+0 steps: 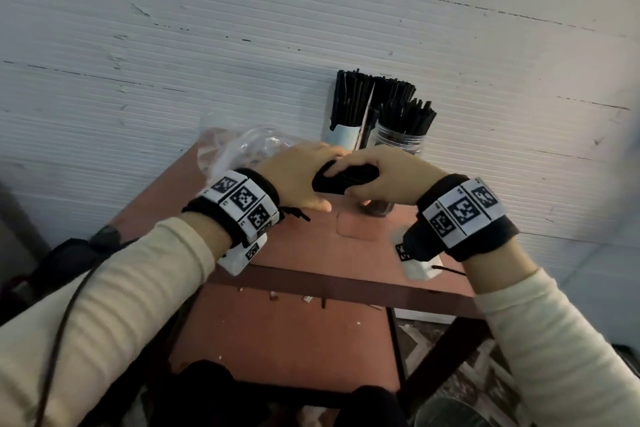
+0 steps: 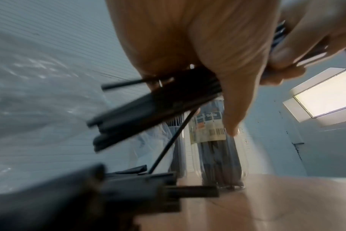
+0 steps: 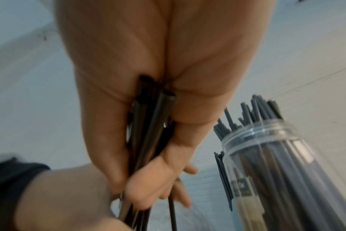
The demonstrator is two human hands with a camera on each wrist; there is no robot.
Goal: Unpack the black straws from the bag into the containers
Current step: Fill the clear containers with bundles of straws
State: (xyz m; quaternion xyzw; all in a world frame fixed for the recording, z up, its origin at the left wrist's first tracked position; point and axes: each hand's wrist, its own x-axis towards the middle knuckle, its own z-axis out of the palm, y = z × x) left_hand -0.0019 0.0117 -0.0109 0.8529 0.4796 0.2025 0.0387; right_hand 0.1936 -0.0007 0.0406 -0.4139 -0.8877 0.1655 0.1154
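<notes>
Both hands meet over the reddish-brown tabletop [image 1: 363, 246], sharing one bundle of thin black plastic straws [image 1: 344, 178].

Left hand [image 1: 294, 180]: fingers [image 2: 233, 100] curled round the bundle, thumb lying along it. In the left wrist view the straw ends fan out loosely below the palm, one straw hanging steeply downward.

Right hand [image 1: 377, 173]: fingers [image 3: 109, 140] wrapped round the same bundle from the other end; right wrist view shows open straw tips poking out at the heel of the palm, with the left hand's fingers just past them on the shafts.

Crumpled clear plastic bag [image 1: 242, 146]: on the tabletop just beyond and to the outer side of the left fingers. More black straws lie blurred at the bottom of the left wrist view, close to the bag; whether inside it cannot be told.

Containers, beyond both sets of fingers, against the white ribbed wall [image 1: 173, 45]:
- clear plastic jar [image 1: 398, 140], packed with upright black straws, nearest the right fingers
- white-sleeved holder [image 1: 341, 137] beside it, also full of straws
- a third bunch stands behind these two; its container is hidden.

A further clear container [image 1: 377, 208] sits directly beneath the right hand, mostly hidden.
</notes>
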